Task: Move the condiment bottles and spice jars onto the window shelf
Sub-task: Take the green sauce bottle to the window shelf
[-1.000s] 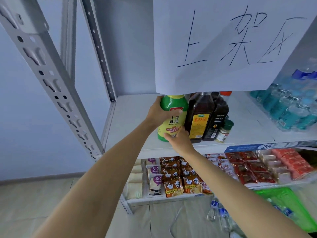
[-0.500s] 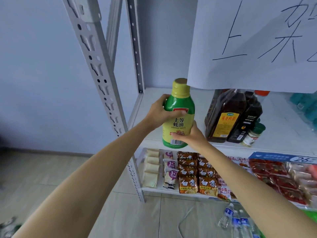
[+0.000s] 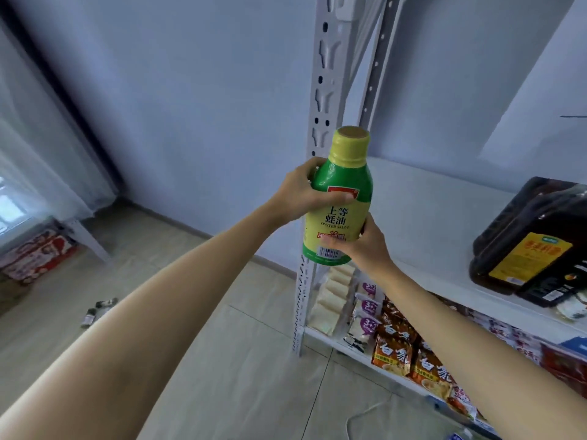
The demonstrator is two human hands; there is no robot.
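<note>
A: Where is the oyster sauce bottle (image 3: 338,201)?

B: In the centre of the frame, upright and in the air, in front of the grey post of the shelf rack (image 3: 320,100); it touches no shelf; the green and yellow label faces the camera and the yellow cap is on top.

A: And the grip?

B: Both hands hold it; the left hand (image 3: 298,192) wraps round its upper body from the left side, thumb across the front; the right hand (image 3: 362,246) pinches the lower part from the right, fingers over the barcode edge.

A: What lies around it?

B: At the right edge of the frame, dark sauce bottles (image 3: 527,236) stand close together on the white shelf board (image 3: 425,217); below it, snack packets (image 3: 397,344) fill the lower shelf; at the far left, a sheer curtain (image 3: 35,160) hangs by a window, with red packs (image 3: 38,255) under it; small items on the floor at lower left are too blurred to tell.
</note>
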